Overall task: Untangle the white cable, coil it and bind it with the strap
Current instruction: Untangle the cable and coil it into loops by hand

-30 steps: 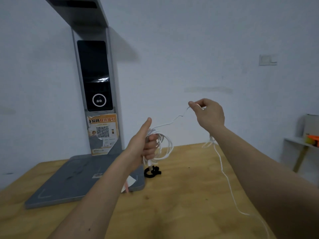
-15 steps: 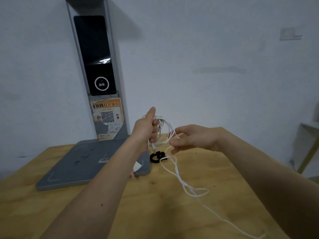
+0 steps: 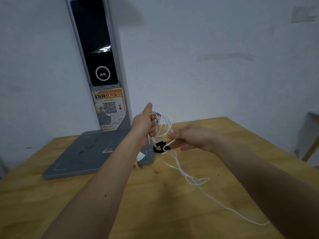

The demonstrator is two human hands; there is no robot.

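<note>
I see my left hand (image 3: 145,125) raised above the wooden table (image 3: 120,204), fist clenched around several loops of the white cable (image 3: 164,125), thumb pointing up. The coil hangs from that fist, just right of it, over the near right corner of the grey scanner base (image 3: 89,154). My right hand (image 3: 191,138) sits just right of the coil, lower, fingers (image 3: 174,144) loosely curled; a white strand runs at the fingertips, and they appear to pinch it, though blur keeps me from being certain. From there the loose part of the cable drops to the table, crosses itself in a small tangle toward the near right, then trails on to the right edge. The black strap (image 3: 159,147) lies on the table below and between my hands, touching the corner of the base or just beside it; I cannot tell which. The scanner's upright column (image 3: 96,49) stands at the far left against the wall, bearing an orange sticker (image 3: 109,109) with a QR code.
</note>
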